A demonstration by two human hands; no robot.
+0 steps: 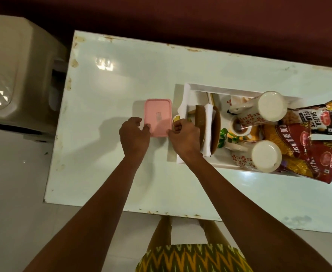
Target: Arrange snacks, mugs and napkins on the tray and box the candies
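Right hand: fingers curled and the fingertips hidden under the knuckles. The thumb sits at the near-right corner of the pink box, but I can't tell if it pinches the box or the small yellow thing poking out just past its knuckles. That item is mostly covered and I can't identify it. Left hand: fingers curled, tips on the box's near-left edge, gripping it there. The box sits between the two hands, just beyond them, flat on the table. It is a pale pink rounded rectangle with the lid on; there's a faint mark at the lid centre and the contents are not visible. The white tray is right of the right hand, and that wrist covers its near-left corner. Just right of that hand is a brown holder with white napkins. Further right are two white mugs with red flower print; can't tell whether rim or base faces the camera. A small cup stands between them. The snack packets, peanuts and bhujia sev, overhang the tray's far-right side, labels partly blocked by the mugs.
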